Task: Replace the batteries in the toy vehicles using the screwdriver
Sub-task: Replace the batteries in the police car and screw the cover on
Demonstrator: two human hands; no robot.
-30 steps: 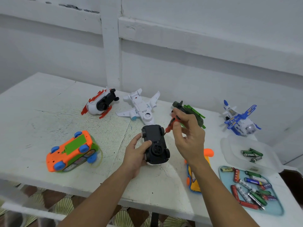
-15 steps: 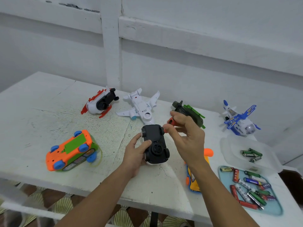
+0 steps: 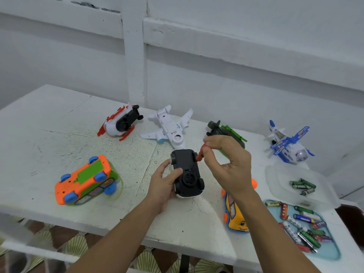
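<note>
Steadying the upturned black toy car (image 3: 186, 172) at center frame, left hand (image 3: 163, 184) grips it so the underside faces up; right hand (image 3: 226, 166) pinches the red screwdriver (image 3: 200, 154) at its edge.

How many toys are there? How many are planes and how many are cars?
Planes: 3 (white plane, green plane, blue plane)
Cars: 3 (orange car, black-bottomed car, yellow car)
Kind unclear: 1 (red-and-white toy)
Total: 7 toys

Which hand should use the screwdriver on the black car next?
Right: the right hand pinches the red screwdriver at the edge of the black car, while the left hand grips the car.
</note>
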